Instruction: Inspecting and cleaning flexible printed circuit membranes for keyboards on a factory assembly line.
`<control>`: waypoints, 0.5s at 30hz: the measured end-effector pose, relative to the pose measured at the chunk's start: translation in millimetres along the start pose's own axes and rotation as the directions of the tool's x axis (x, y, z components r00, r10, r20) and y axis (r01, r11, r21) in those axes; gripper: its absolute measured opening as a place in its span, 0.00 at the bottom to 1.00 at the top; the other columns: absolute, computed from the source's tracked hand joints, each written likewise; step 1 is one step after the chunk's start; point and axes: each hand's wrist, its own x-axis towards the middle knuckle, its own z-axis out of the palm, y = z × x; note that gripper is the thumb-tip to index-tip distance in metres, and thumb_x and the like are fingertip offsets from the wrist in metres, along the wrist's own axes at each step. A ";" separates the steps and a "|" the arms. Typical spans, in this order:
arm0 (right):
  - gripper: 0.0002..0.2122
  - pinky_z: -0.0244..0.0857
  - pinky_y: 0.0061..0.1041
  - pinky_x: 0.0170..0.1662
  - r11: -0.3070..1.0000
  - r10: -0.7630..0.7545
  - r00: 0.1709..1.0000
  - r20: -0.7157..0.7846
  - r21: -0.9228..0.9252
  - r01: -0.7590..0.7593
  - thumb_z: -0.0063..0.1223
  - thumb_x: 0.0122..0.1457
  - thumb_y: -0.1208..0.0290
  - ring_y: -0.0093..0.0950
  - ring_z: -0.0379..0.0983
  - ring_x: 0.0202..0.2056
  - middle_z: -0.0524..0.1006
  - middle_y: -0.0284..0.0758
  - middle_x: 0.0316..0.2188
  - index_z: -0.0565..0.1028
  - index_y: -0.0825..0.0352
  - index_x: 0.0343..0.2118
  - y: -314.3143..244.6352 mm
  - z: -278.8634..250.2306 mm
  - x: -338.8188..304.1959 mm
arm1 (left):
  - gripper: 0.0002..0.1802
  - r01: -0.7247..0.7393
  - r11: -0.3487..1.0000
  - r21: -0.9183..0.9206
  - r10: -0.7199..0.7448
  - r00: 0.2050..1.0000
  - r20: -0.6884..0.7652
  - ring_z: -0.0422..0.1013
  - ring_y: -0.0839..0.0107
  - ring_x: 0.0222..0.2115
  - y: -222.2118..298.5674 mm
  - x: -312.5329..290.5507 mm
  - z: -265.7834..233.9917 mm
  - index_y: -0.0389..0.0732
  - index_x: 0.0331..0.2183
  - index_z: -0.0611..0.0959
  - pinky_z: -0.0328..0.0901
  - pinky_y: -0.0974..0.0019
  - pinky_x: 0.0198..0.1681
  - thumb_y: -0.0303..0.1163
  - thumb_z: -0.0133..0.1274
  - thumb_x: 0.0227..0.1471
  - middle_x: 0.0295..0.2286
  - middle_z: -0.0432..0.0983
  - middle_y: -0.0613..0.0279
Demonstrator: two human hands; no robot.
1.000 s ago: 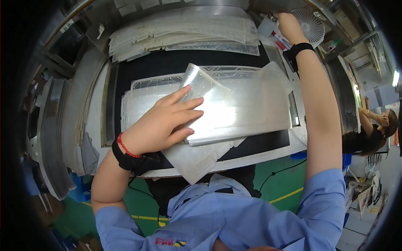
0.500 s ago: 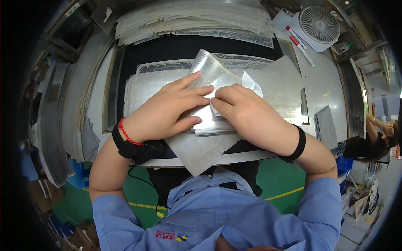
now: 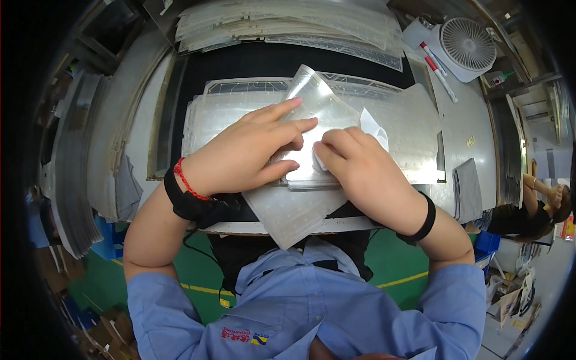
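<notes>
My left hand [image 3: 246,144] lies with fingers spread on a shiny, see-through plastic sheet [image 3: 318,90], whose far corner curls upward. In my right hand [image 3: 366,171] the fingers are pinched round a soft white cloth or wipe [image 3: 375,129]. One part of it shows under the fingertips against the sheet, and another sticks up behind the knuckles. The sheet tops a small slanted stack with layered edges. Beneath that, more translucent printed sheets [image 3: 234,99] lie flat, and one corner [image 3: 285,225] juts over the table's near edge.
Stacked sheets [image 3: 288,24] lie at the back on a black mat [image 3: 240,60]. At the far right stand a white fan [image 3: 468,45] and markers [image 3: 435,63]. A folded grey cloth [image 3: 467,189] lies on the right; tall sheet stacks [image 3: 78,168] stand left. Another person [image 3: 534,210] is at the right.
My right hand has slid slightly right with the white cloth, widening the gap to my left fingertips. The left hand stays on the sheet, its fingers slightly shifted. The whole view has shifted a little.
</notes>
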 end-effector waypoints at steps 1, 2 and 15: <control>0.13 0.64 0.28 0.37 1.000 -0.022 0.999 -0.030 -0.010 0.021 0.49 0.47 0.76 0.32 0.68 0.35 0.68 0.36 0.31 0.73 0.73 0.37 1.3 1.1 2.3 | 0.13 0.001 1.000 0.012 -0.001 1.000 -0.003 0.52 0.48 0.61 -0.1 -0.6 -0.1 0.40 0.34 0.74 0.54 0.53 0.59 0.30 0.59 0.46 0.54 0.69 0.57; 0.13 0.64 0.28 0.37 1.000 -0.019 0.999 -0.031 0.003 0.019 0.49 0.47 0.76 0.32 0.68 0.36 0.68 0.36 0.32 0.73 0.73 0.37 0.4 2.1 0.3 | 0.13 -0.001 1.000 -0.004 0.001 1.000 -0.002 0.52 0.48 0.61 0.1 -0.9 0.5 0.40 0.34 0.74 0.54 0.53 0.59 0.30 0.59 0.46 0.54 0.69 0.56; 0.10 0.65 0.31 0.41 0.989 0.022 1.000 -0.020 0.145 -0.019 0.49 0.46 0.79 0.36 0.70 0.38 0.72 0.38 0.34 0.75 0.71 0.34 5.5 -11.9 -12.5 | 0.14 -0.009 0.997 -0.073 0.010 1.000 0.016 0.53 0.49 0.61 -0.9 -0.2 -5.3 0.40 0.37 0.76 0.54 0.53 0.59 0.30 0.58 0.47 0.53 0.69 0.55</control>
